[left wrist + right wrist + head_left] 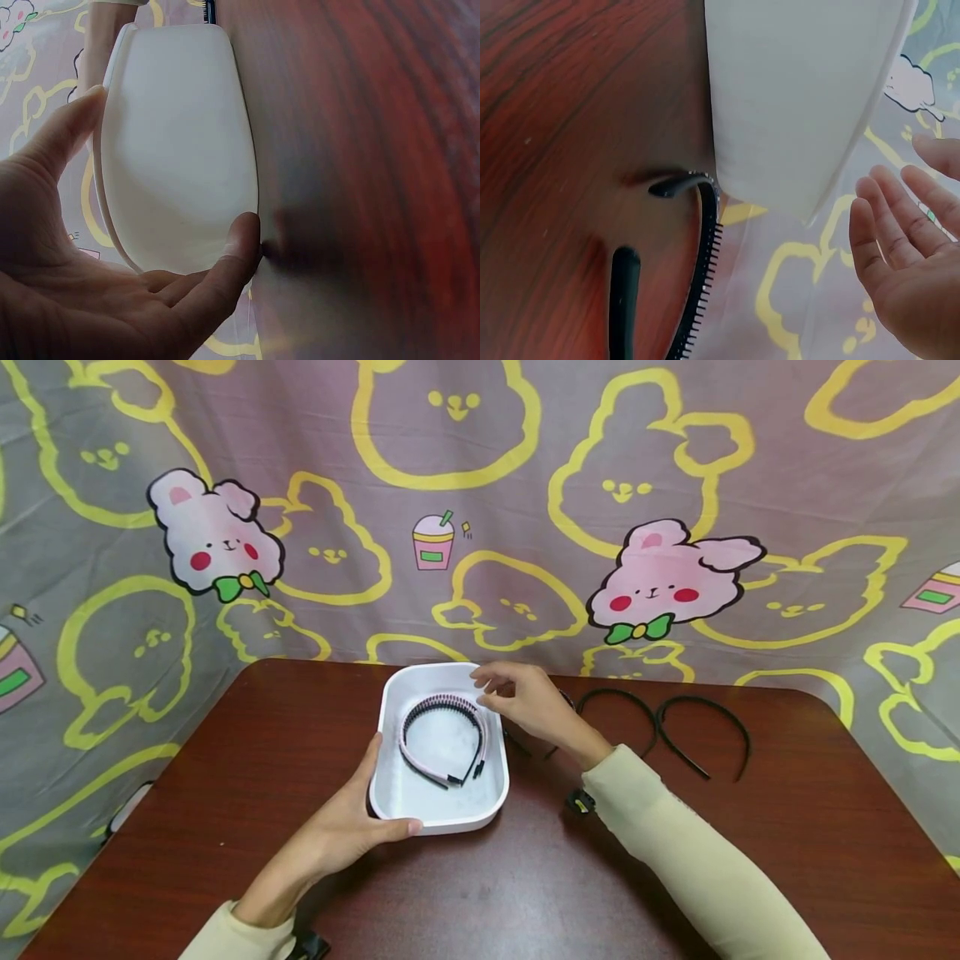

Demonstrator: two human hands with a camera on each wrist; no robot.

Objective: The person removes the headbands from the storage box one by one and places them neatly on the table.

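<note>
A white rectangular tray [468,806] with rounded corners lies in front of me. My left hand [341,827] grips its near left corner, thumb over the near rim and fingers along the left side. Inside the tray, a pink headband [422,763] and black toothed headbands lie nested together, open ends toward me. My right hand [536,702] hovers at the tray's far right rim, fingers loosely bent with nothing between them. In the right wrist view, a black toothed headband [695,300] stands on the table beside the tray, below this hand.
To the right on the dark wooden table [810,827] are more black headbands, one thin loop [618,693] and another [705,700] beside it. A patterned curtain [495,518] hangs right behind the table's far edge.
</note>
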